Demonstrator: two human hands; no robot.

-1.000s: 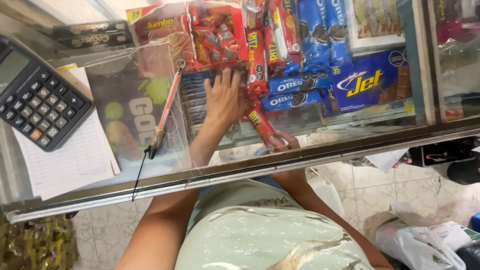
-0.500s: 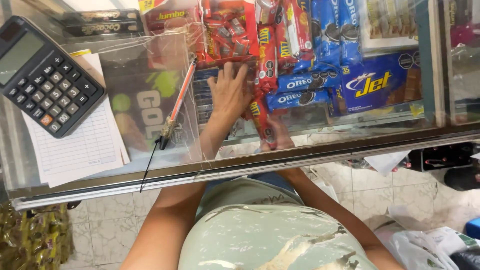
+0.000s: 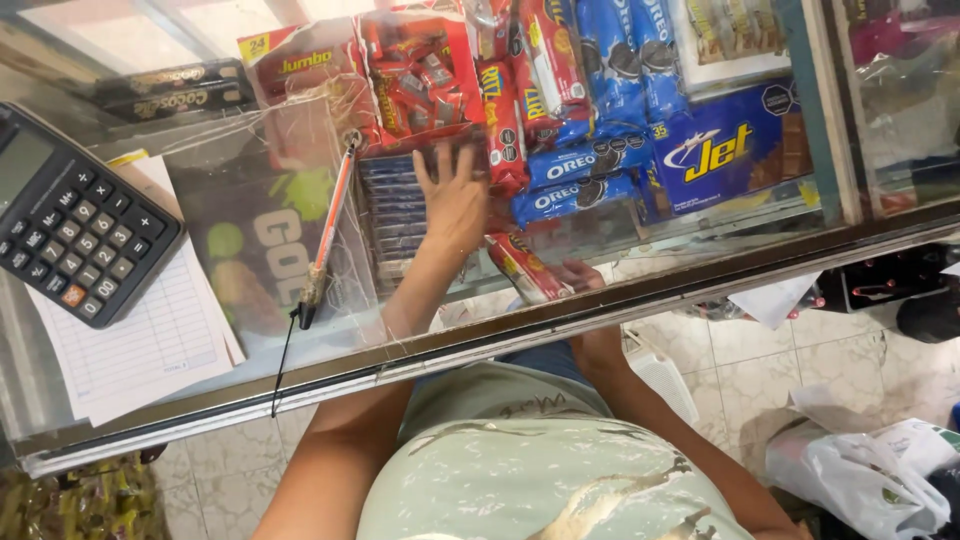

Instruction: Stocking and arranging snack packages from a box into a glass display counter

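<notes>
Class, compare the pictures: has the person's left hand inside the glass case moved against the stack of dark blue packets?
No, the left hand lies flat on the dark blue packets as before; only the camera shifted.

One view only — head camera, looking steeply down over our own chest and pale green shirt (image 3: 540, 470). We face glass counter top (image 3: 250, 250) from close range; its metal front edge (image 3: 500, 335) crosses frame on slight diagonal. Through glass we see shelf of snack packs (image 3: 560, 110) below — both hands reach in under pane, left hand (image 3: 452, 200) flat, right hand (image 3: 575, 275) partly hidden. Calculator (image 3: 75, 215) on top at left. Tiled floor (image 3: 740, 370) in lower right. No second view, so nothing shared.
</notes>
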